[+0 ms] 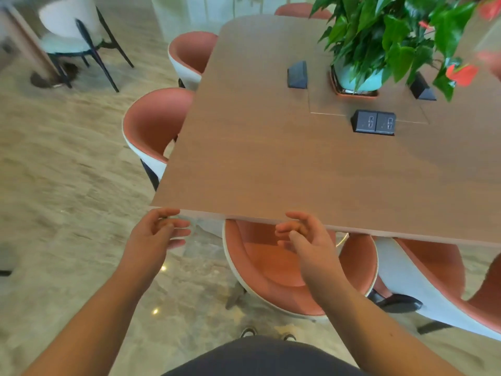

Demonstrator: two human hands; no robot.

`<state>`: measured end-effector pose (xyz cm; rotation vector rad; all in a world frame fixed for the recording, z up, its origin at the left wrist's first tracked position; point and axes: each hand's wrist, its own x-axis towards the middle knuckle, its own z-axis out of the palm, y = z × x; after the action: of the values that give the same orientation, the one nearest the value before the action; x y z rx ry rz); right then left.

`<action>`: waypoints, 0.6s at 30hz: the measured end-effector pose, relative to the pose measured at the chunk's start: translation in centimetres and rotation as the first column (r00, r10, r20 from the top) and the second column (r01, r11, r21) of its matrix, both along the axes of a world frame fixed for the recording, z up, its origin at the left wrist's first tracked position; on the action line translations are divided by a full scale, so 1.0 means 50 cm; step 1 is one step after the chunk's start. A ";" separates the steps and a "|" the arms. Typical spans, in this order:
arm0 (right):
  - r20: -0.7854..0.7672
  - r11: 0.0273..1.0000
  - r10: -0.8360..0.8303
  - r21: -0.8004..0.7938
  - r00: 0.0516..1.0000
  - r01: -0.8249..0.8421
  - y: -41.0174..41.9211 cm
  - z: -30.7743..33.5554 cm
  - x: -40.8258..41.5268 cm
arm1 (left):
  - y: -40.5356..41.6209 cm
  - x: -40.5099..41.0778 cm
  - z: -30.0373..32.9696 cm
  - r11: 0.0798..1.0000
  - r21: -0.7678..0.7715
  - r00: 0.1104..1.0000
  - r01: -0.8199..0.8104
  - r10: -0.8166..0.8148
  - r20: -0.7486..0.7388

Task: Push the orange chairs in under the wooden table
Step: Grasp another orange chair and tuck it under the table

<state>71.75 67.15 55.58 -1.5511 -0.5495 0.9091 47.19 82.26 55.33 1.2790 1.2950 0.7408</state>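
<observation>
The wooden table (271, 158) fills the middle and right of the head view. An orange chair (265, 270) with a white outer shell stands right in front of me, its front tucked under the table's near edge. My left hand (156, 232) hovers over the floor by the table's near left corner, fingers loosely curled and holding nothing. My right hand (306, 240) hangs above that chair's seat, fingers apart, also holding nothing. A second orange chair (444, 283) stands at the near right. Two more orange chairs (154, 120) (189, 52) line the left side.
A potted plant (385, 44) with red flowers and black socket boxes (374, 122) sit on the table. Another orange chair back (301, 9) shows at the far end. A white chair with black legs (73, 36) stands at the far left on the marble floor (67, 185).
</observation>
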 end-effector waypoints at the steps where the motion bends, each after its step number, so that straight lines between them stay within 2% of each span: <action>1: -0.005 1.000 0.000 0.019 1.000 0.000 0.009 0.011 -0.012 | -0.008 -0.011 0.013 1.000 0.011 1.000 -0.011 0.011 0.005; 9: -0.011 0.995 0.019 0.095 1.000 -0.018 0.011 0.060 -0.050 | -0.037 -0.018 0.062 0.997 0.071 0.995 -0.013 0.006 0.100; 13: 0.028 0.993 -0.074 0.090 0.997 0.071 -0.017 0.077 -0.021 | -0.033 0.024 0.071 0.989 0.128 0.988 0.074 -0.090 0.128; 18: 0.062 0.967 -0.244 0.089 0.968 0.238 -0.081 0.101 0.032 | -0.026 0.116 0.070 0.974 0.125 0.967 0.188 -0.206 0.150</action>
<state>73.38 63.10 60.62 -1.5427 -0.4313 0.6397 52.98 80.96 58.85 1.3832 0.9914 0.7649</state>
